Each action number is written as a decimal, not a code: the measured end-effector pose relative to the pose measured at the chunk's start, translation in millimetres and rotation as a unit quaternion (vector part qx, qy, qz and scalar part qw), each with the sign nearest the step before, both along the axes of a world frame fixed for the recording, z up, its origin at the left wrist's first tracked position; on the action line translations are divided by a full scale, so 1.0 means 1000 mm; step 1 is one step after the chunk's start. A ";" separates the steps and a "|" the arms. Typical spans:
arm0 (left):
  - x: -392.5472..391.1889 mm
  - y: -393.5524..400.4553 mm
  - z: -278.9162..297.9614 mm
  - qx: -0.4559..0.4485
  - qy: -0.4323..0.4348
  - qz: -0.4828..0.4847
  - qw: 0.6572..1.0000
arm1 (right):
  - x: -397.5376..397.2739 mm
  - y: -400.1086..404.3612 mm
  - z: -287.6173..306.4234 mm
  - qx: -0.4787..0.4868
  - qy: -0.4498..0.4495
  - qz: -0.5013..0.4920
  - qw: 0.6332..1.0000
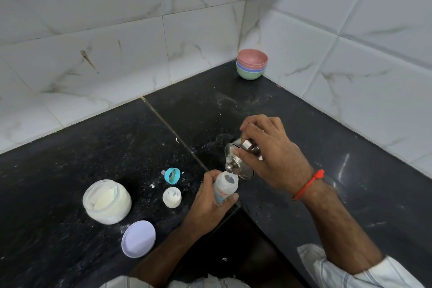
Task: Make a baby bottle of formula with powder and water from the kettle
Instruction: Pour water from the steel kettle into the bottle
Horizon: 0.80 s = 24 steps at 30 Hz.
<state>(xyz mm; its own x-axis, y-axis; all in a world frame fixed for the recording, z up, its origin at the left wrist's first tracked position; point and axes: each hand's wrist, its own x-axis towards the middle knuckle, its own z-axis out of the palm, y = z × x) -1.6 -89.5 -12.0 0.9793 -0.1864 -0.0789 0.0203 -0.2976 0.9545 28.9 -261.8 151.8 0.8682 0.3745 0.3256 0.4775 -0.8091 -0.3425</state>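
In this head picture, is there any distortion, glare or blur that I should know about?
Head view: the wide lens bends the wall tile lines near the edges; a white glare streak lies on the black counter at right; the steel kettle, tilted in the right hand over the bottle held by the left hand, is slightly soft; the powder jar looks sharp.

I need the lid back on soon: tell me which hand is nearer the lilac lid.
Left. The left hand, holding the bottle, is just right of the lilac lid; the right hand is farther right, tilting the kettle.
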 end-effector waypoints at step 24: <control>0.000 0.001 -0.006 0.010 0.001 0.010 1.000 | 0.000 0.004 0.011 -0.054 -0.025 0.023 0.998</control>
